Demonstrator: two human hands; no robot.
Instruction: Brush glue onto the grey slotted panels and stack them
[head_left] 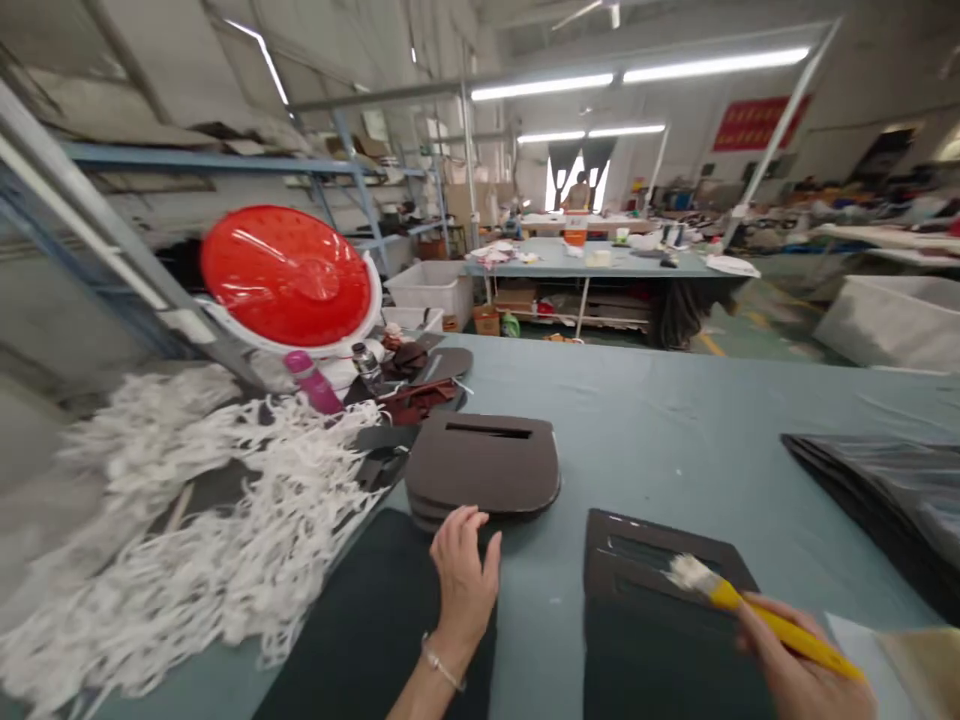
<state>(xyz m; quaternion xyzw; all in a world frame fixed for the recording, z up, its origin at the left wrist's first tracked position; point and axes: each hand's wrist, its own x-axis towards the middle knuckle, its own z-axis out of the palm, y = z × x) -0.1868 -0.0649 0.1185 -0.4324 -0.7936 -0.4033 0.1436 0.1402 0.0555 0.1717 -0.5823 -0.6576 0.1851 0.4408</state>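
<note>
My right hand [806,665] grips a paintbrush [757,605] by its yellow handle. The pale bristles are over a dark panel [660,640] with a slot near its far edge; whether they touch it I cannot tell. Part of this panel looks wet and glossy. My left hand [461,575] is open, thumb apart from the fingers, with its fingertips at the front edge of a stack of brown rounded panels [480,465]. The top panel has a long narrow slot. Beneath the left hand lies another dark sheet [375,620].
A tangled heap of white strips [247,540] covers the left side, with a pink bottle [313,382] and a tilted red lid [292,275] behind. Folded black sheets [892,500] lie on the blue-green table [637,400] at right. White bins [900,320] stand beyond.
</note>
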